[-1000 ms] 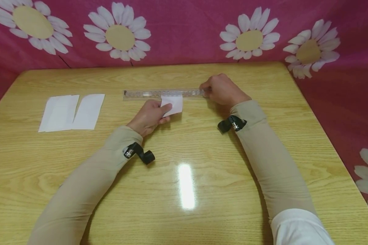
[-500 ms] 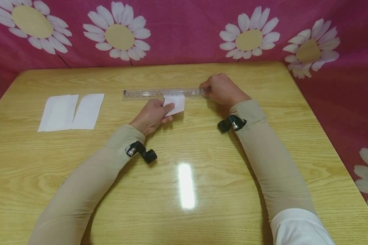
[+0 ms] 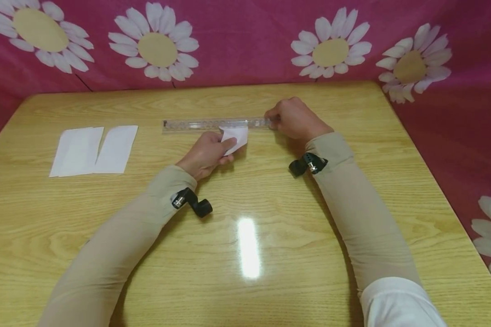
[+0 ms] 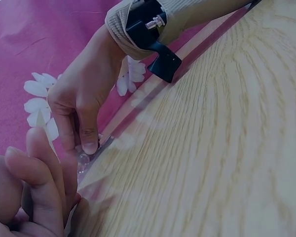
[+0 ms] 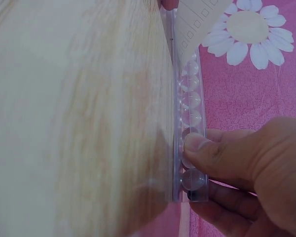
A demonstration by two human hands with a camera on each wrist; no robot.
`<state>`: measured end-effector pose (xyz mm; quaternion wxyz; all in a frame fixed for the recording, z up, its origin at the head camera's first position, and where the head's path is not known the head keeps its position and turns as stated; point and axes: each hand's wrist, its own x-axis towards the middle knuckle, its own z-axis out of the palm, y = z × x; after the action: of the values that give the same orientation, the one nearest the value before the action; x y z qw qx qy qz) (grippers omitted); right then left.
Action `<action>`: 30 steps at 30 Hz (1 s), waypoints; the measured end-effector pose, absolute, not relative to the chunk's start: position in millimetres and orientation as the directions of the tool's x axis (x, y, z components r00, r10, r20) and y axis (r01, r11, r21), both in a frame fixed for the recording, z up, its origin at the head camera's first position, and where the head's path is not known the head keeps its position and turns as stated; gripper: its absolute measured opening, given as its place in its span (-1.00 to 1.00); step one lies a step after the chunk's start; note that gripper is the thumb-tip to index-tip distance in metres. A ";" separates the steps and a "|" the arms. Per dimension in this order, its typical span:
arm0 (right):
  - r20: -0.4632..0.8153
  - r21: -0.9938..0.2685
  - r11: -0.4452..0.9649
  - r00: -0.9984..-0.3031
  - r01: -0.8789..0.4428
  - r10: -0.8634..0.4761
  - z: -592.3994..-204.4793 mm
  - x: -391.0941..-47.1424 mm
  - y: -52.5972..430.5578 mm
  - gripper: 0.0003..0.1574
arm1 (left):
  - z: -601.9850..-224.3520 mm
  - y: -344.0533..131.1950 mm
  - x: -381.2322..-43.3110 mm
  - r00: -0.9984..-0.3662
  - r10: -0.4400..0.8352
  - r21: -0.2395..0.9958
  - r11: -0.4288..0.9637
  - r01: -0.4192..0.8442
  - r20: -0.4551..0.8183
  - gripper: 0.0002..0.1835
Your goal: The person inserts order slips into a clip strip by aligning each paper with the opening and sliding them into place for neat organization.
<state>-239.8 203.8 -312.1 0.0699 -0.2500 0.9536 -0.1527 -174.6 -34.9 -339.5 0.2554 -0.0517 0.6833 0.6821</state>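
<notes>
A long clear plastic case lies crosswise on the table, and the right wrist view shows a row of clear round balls along it. My right hand pinches its right end, thumb on top and fingers beneath. My left hand holds a small white paper between thumb and fingers, its far edge right at the case's near side. Printed lines and small squares show on the paper's other face. In the left wrist view my left hand's fingers are curled, hiding most of the paper.
White paper sheets lie side by side, partly overlapping, at the table's left. A pink cloth with white daisies hangs behind the wooden table. Black camera mounts sit on both sleeved wrists.
My left hand has slid a little to the right along the case with the paper, which now tilts and bends more. The right hand keeps its grip on the case's end.
</notes>
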 end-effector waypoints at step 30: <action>-0.037 -0.325 0.818 -0.858 -0.474 -0.512 -313.9 -240.1 203.7 -0.65 | -338.9 -29.0 -171.5 -0.846 0.281 0.883 0.014 -0.470 -0.454 -0.54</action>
<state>-240.1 203.7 -313.9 0.0615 -0.2590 0.9516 -0.1538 -171.5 -29.0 -338.9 0.2686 -0.0715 0.6594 0.6985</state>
